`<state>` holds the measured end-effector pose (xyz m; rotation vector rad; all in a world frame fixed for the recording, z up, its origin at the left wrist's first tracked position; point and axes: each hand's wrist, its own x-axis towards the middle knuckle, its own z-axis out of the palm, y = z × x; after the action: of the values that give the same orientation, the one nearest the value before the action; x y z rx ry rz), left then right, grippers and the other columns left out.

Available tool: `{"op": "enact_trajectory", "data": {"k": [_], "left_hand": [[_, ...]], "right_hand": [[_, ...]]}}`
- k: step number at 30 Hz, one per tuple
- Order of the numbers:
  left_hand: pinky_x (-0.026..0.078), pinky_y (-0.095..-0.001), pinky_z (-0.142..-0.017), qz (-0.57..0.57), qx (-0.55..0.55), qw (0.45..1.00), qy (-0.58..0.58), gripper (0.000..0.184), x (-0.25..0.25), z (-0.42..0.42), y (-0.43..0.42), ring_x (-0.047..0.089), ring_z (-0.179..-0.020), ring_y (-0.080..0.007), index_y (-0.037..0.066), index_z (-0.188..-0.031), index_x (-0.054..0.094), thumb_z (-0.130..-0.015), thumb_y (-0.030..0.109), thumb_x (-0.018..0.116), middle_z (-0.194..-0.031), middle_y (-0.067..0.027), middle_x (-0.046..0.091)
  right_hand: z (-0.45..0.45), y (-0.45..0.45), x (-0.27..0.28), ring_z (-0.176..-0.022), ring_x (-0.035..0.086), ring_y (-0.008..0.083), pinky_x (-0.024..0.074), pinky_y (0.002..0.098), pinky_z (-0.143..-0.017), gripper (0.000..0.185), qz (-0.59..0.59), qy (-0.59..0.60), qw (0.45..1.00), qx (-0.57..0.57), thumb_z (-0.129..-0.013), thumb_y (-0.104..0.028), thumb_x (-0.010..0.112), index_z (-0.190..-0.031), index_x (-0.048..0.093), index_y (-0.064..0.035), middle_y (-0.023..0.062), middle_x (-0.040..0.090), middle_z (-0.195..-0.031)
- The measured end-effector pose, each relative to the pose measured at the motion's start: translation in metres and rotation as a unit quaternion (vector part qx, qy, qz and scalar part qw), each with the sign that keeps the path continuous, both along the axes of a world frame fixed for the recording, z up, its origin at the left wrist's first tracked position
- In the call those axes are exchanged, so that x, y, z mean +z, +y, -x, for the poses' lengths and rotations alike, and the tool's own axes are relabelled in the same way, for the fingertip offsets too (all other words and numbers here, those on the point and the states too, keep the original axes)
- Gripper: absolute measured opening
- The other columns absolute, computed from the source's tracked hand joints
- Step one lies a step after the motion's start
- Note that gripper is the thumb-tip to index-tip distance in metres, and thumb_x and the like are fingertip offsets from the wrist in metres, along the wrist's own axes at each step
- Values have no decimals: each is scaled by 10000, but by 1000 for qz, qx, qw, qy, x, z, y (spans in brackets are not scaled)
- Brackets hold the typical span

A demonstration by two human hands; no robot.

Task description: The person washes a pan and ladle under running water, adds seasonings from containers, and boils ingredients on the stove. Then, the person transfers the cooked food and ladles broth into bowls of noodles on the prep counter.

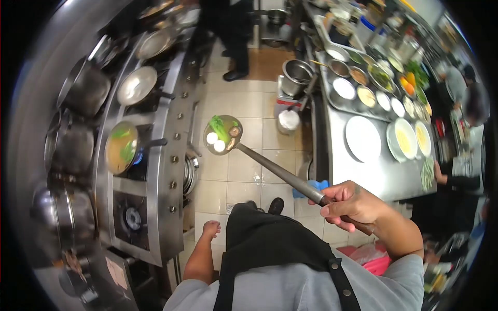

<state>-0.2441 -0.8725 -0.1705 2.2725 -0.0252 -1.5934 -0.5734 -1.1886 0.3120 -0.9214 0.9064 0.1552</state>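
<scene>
My right hand (348,205) is wrapped round the long handle of a ladle (275,168), which reaches forward and left over the aisle floor. In the bowl of the ladle lie green leafy vegetables (219,128), white round pieces (212,138) and brown pieces that look like mushroom (234,132). My left hand (211,229) hangs low beside my apron, its fingers curled, with nothing visible in it. Nearest to it is the front of the stove (167,207). On the stove sits a pan of broth with greens (122,147), over a blue flame.
An empty-looking pan (137,85) rests behind the broth pan. At right, a steel counter (358,181) bears a white plate (362,139), bowls of noodles (402,139) and several ingredient tubs (367,97). A steel pot (297,76) stands ahead. Another person (236,41) stands up the aisle.
</scene>
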Motion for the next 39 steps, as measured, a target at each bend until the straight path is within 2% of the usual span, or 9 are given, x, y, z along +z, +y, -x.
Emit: {"op": "enact_trajectory", "data": {"k": [6,9,17,19,23,25,32,34,39], "left_hand": [[437,-319,-480,-12,-104,995,2,231,13,-17,-27,596,-610,-128,114,-1028,643,-838,223,571,-789,-20,639],[431,-315,-467,-25,-156,987,0,229,3,-32,-49,583,-589,-123,103,-1023,634,-842,228,570,-768,-18,631],[411,-295,-441,32,-201,979,-27,178,21,-23,-115,559,-553,-113,92,-970,608,-841,211,579,-728,-12,610],[408,-296,-441,20,-219,975,-28,182,27,-7,-130,569,-560,-120,88,-970,618,-846,215,582,-730,-16,615],[405,-300,-442,26,-227,973,-36,184,24,32,-152,578,-570,-126,82,-965,630,-849,218,585,-733,-19,622],[427,-334,-493,9,-256,966,-23,216,29,59,-164,580,-603,-129,100,-1038,605,-877,234,554,-791,-20,628],[445,-318,-487,29,-270,962,-3,230,33,153,-197,582,-594,-129,93,-1044,605,-872,243,578,-800,-27,642],[366,-266,-374,69,-229,970,-32,145,43,180,-205,554,-514,-119,67,-913,623,-844,193,604,-703,-36,616],[381,-260,-380,77,-214,973,-29,151,48,208,-208,556,-518,-115,61,-919,619,-844,192,604,-697,-34,613]], "right_hand": [[52,45,3,-372,458,54,325,188,-350,249,-24,-12,993,-112,-864,-32,579,-1100,572,46,22,549,-606],[74,65,10,-363,449,56,325,195,-347,276,-37,-2,982,-183,-856,-14,572,-1127,566,38,27,550,-600],[138,91,23,-347,434,70,321,215,-341,334,-16,-21,957,-289,-840,-4,577,-1169,561,52,48,539,-564],[159,93,25,-348,437,75,321,216,-341,336,-22,-44,942,-333,-835,3,581,-1163,560,75,56,538,-561],[209,89,39,-347,438,74,321,212,-339,336,7,-38,939,-343,-833,1,589,-1154,556,96,60,535,-556],[236,87,48,-346,439,75,326,207,-333,341,14,-32,931,-364,-830,1,592,-1153,555,102,60,524,-535],[338,80,72,-324,426,87,324,209,-307,355,49,-53,903,-424,-819,-5,586,-1146,546,130,77,517,-535],[365,76,77,-315,426,95,326,214,-297,349,55,-46,897,-437,-818,1,576,-1136,540,142,80,510,-540],[419,58,77,-317,441,95,344,212,-295,346,97,-51,886,-451,-833,-13,558,-1137,522,149,70,504,-559]]}}
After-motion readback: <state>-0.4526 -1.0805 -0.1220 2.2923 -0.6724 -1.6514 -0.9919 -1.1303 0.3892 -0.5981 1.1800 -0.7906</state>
